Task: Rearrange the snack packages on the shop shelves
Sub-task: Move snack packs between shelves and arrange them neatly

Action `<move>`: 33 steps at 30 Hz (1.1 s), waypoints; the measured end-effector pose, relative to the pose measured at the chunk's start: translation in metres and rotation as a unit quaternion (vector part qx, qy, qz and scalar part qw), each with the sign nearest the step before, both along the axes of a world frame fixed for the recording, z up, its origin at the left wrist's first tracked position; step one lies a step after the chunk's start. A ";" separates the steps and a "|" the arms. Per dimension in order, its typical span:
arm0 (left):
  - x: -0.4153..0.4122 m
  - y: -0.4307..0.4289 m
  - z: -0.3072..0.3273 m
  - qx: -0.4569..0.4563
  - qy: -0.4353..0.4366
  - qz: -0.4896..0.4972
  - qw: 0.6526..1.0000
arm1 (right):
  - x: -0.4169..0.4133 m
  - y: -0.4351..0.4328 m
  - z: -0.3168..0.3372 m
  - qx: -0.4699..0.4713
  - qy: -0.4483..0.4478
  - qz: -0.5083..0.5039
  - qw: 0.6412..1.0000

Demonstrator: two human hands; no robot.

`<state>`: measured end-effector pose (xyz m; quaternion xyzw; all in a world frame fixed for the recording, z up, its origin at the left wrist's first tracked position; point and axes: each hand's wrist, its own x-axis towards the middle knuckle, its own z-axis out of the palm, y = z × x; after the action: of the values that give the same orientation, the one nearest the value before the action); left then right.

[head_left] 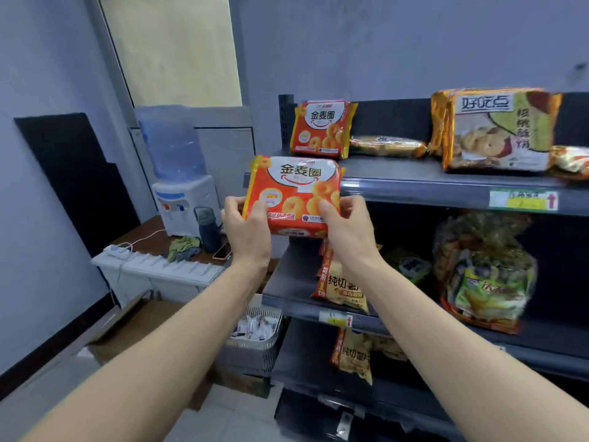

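Just before the left end of the top shelf (414, 189), both hands hold an orange pack (296, 186) upright, its face toward the camera. The left hand (247, 228) grips its lower left corner and the right hand (345, 229) its lower right, thumbs on the front, fingers (353, 201) curled behind. A twin pack (320, 129) stands on the shelf behind it, a cookie pack (497, 132) farther right.

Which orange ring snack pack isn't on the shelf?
The nearer pack, held by the left hand and right hand; its twin stands on the top shelf.
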<state>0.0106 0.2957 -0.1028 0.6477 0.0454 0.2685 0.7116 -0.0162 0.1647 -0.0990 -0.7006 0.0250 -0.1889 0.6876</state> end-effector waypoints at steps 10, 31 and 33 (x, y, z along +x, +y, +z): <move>0.060 -0.021 0.055 0.048 -0.074 -0.059 0.994 | 0.050 -0.029 0.052 -0.080 -0.062 -0.058 0.993; 0.268 -0.014 0.066 0.320 0.028 -0.135 0.937 | 0.226 -0.038 0.070 -0.226 0.062 -0.189 0.953; 0.277 -0.015 0.066 0.339 0.031 -0.126 0.932 | 0.231 -0.036 0.070 -0.236 0.068 -0.179 0.953</move>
<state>0.2881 0.2809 -0.0366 0.8587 -0.1081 0.1564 0.4759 0.2148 0.1286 -0.0294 -0.8381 0.1511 -0.2612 0.4545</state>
